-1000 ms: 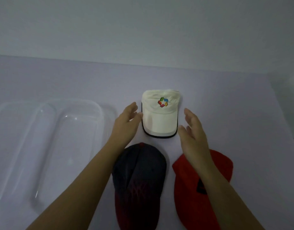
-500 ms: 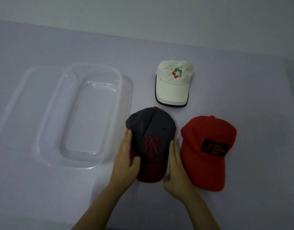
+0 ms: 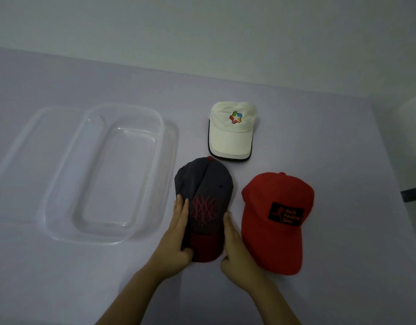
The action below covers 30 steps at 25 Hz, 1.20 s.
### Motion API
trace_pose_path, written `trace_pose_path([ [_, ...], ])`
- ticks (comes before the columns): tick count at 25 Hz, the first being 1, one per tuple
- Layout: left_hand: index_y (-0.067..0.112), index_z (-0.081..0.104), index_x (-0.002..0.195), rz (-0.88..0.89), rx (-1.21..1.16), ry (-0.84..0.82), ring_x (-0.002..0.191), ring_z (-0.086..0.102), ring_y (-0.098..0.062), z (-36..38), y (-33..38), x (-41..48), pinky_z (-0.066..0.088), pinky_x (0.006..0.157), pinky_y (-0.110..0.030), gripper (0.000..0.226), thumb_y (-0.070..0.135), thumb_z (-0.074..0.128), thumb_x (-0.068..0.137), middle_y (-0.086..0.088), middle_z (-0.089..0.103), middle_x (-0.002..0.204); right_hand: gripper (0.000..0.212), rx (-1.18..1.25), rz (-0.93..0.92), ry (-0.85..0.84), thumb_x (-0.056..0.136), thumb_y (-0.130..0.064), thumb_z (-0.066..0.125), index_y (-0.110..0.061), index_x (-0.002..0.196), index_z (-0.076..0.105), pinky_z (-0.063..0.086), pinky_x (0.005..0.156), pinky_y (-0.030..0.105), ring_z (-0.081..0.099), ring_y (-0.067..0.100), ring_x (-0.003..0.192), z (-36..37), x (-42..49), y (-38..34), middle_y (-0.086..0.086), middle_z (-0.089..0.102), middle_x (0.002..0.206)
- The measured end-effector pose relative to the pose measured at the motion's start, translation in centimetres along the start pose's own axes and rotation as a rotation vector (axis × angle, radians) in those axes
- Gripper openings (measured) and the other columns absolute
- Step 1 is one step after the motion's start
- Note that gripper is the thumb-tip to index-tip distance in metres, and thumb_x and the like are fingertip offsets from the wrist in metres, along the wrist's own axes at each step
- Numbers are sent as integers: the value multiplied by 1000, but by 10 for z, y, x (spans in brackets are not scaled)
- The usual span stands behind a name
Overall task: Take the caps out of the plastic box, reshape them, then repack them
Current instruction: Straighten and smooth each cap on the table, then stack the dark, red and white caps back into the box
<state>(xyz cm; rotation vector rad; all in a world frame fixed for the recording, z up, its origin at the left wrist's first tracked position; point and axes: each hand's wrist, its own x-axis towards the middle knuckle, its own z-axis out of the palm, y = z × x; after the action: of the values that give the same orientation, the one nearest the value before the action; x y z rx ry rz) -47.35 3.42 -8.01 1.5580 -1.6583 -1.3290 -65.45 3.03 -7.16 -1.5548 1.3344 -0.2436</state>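
Observation:
A dark navy cap (image 3: 203, 184) with a red emblem and a maroon brim lies on the table in front of me. My left hand (image 3: 174, 238) lies with straight fingers along its left side, thumb at the brim's edge. My right hand (image 3: 235, 252) presses flat against its right side. A red cap (image 3: 272, 242) with a black patch lies just to the right. A white cap (image 3: 230, 137) with a coloured logo lies farther back. The clear plastic box (image 3: 103, 238) stands to the left with nothing in it.
A clear lid (image 3: 19, 160) lies partly under the box at the far left. The lilac table (image 3: 343, 160) ends at a pale wall behind. A dark gap shows past the table's right edge.
Both hands came back from beside the white cap to the navy cap and now flank it. In the last half second they have barely moved.

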Motion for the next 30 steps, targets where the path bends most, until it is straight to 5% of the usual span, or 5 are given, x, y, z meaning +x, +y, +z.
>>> trace_pose_path([
  [3, 41, 1, 145, -31, -79, 60, 142, -9, 7, -4, 2, -2, 9, 112, -15, 81, 35, 44, 76, 22, -15, 154, 56, 378, 79, 288, 93, -1, 45, -22, 140, 24, 26, 103, 8, 28, 7, 137, -12, 10, -19, -9, 30, 142],
  [7, 52, -8, 140, -115, -41, 101, 127, -10, 29, 2, 9, -5, 12, 98, 4, 97, 71, 55, 68, 22, -21, 151, 68, 707, 194, 325, 92, -28, 54, -21, 146, 14, 37, 106, 31, 38, 14, 131, -22, 37, -29, -1, 33, 144],
  [14, 51, 2, 144, -130, -275, 121, 145, 10, -2, 0, -3, -6, 25, 117, -41, 99, 57, 69, 71, 15, 6, 158, 40, 841, 172, 239, 81, -18, 70, -22, 118, 58, 52, 82, 26, 63, 16, 107, -26, 53, -24, 4, 64, 122],
  [24, 43, 13, 145, -136, -471, 75, 136, 33, 3, -9, -4, -10, 37, 107, -21, 94, 38, 72, 72, 17, 27, 152, 100, 935, 212, 272, 53, -45, 86, -34, 138, 33, 50, 97, 41, 56, 16, 115, -16, 47, -21, -4, 52, 132],
  [30, 37, 21, 145, -160, -633, 83, 130, 44, -1, -13, -6, -9, 45, 96, -16, 96, 24, 72, 65, 17, 39, 146, 51, 1153, 280, -94, 76, -31, 70, -16, 123, 58, 51, 94, 39, 63, 21, 112, -24, 44, -27, 6, 67, 121],
])
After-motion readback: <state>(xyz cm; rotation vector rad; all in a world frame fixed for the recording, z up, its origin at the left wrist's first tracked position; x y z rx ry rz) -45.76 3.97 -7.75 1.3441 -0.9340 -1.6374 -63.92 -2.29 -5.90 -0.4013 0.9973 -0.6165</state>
